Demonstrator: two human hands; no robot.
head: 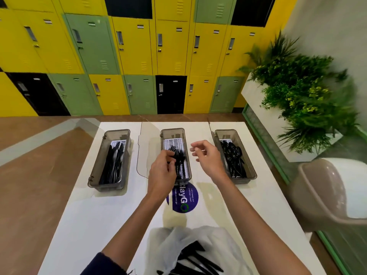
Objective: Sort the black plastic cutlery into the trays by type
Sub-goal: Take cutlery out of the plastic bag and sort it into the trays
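Left hand [161, 171] apparently pinches glossy forks [179, 159].

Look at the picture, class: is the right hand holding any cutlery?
No, the right hand hangs open and empty between the middle tray and the right tray.

1. The lockers [131, 46] form a patchwork of yellow, green and black doors.
2. The table [95, 211] is white.
3. The three trays [97, 165] are smoky grey with white slotted liners.
4. The cutlery [233, 155] is black.
5. A round sticker [188, 199] is deep blue with white lettering.
6. The bag [170, 241] is translucent white.
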